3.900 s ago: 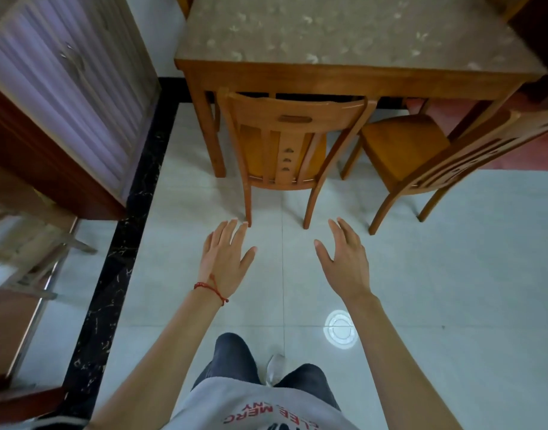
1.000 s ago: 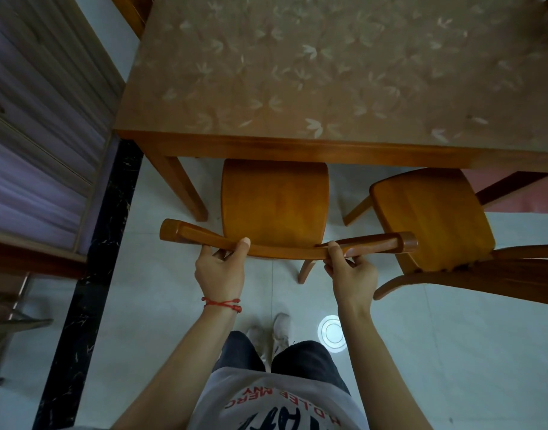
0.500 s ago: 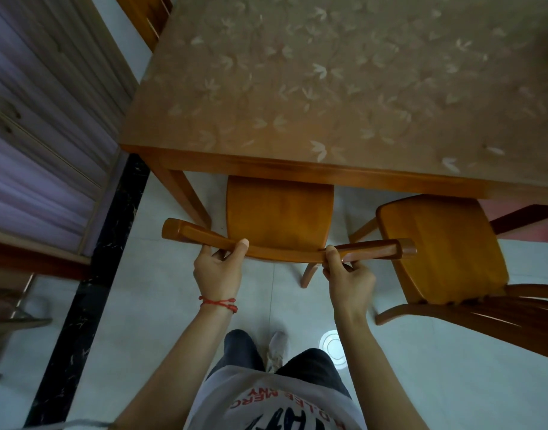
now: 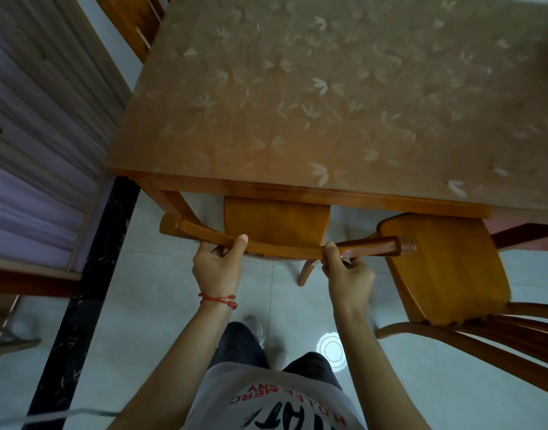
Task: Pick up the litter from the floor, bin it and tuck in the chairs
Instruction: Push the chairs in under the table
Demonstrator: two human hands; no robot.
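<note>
Both hands, left (image 4: pixel 216 268) and right (image 4: pixel 347 274), were clamped on the top rail of the chair (image 4: pixel 277 229) at centre frame, its seat half under the table (image 4: pixel 328 193). Its right rail end could knock the second chair (image 4: pixel 446 268), just beside it.

The grey shirt (image 4: pixel 275 408) bears upside-down red print, seemingly "MERC" and "ANY", the rest unclear.
</note>
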